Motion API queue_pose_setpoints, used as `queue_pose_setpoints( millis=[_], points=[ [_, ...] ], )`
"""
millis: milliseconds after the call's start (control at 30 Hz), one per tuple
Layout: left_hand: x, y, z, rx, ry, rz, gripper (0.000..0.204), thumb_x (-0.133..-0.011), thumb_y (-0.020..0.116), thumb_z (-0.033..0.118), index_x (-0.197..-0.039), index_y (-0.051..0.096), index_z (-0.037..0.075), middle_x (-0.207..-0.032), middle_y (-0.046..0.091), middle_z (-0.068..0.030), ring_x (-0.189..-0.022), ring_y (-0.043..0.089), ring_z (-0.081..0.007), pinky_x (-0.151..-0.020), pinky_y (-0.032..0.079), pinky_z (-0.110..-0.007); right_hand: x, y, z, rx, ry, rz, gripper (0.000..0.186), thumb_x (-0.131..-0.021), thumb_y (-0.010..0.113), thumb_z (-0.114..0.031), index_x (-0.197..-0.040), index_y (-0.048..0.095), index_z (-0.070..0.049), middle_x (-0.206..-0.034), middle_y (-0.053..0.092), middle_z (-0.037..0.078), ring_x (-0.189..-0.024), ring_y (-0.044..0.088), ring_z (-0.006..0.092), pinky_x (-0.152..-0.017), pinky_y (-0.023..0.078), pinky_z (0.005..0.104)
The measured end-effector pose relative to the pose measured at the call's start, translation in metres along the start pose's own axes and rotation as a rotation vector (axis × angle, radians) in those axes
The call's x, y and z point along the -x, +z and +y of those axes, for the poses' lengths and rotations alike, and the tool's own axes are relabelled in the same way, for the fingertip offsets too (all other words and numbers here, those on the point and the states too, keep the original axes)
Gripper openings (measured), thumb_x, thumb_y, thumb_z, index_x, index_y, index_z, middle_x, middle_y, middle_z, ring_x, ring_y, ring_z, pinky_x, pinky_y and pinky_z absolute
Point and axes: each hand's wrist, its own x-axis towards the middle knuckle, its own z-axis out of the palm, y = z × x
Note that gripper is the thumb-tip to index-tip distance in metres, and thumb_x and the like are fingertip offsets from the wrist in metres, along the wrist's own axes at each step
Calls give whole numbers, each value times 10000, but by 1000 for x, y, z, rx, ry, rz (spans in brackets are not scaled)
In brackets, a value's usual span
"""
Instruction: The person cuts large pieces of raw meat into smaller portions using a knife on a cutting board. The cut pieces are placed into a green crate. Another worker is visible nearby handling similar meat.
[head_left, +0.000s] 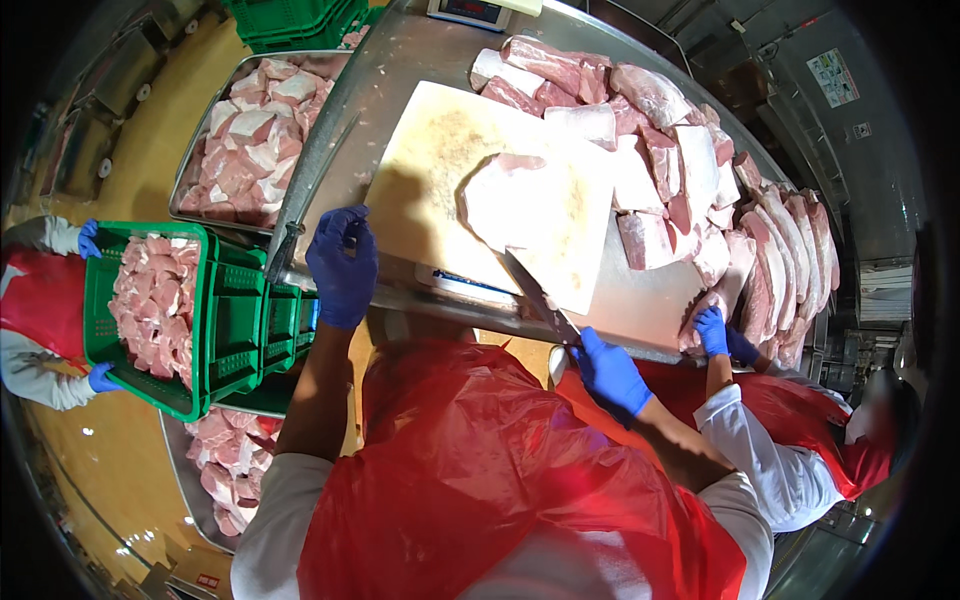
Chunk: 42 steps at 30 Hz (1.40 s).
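A pale slab of meat (505,195) lies on the cream cutting board (420,140). My right hand (610,375), blue-gloved, grips a knife (535,290) by its handle, the blade's tip at the slab's lower edge. My left hand (340,265), also gloved, is curled with nothing visible in it, left of the board over the steel table's edge. Several cut pieces of meat (640,180) lie right of the board.
Left are a meat-filled steel tray (250,140), green crates (195,310) held by a co-worker (40,305), and another tray (220,470). At right, a second co-worker (770,440) has gloved hands on long meat slabs (790,250). A scale (470,10) stands at the back.
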Motion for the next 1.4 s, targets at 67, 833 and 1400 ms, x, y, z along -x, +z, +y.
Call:
queue_pose_setpoints(
  millis=[67,833,1400],
  points=[
    [2,8,3,39,36,-59,220,-878,628,-8,-1086,689,32,-978,671,-119,-778,644,-210,-730,526,-331,9,-9,0,-8,-30,70,175,-986,565,-131,-1073,451,-30,-781,612,293,-736,611,509,-593,451,577],
    [21,103,51,149,30,-36,116,-675,769,22,-745,678,36,-827,679,-121,-776,674,-278,-714,540,-356,-143,10,-85,-55,-168,328,233,-940,552,-95,-1134,470,5,-798,635,313,-759,631,496,-668,489,568],
    [-38,-243,-119,-734,112,1047,149,-734,801,123,-725,711,5,-639,696,-75,-536,601,-174,-532,480,-311,-45,-38,-43,-748,286,622,209,-1050,548,-262,-1114,518,-66,-665,549,30,-478,527,114,-419,433,267]
  ],
)
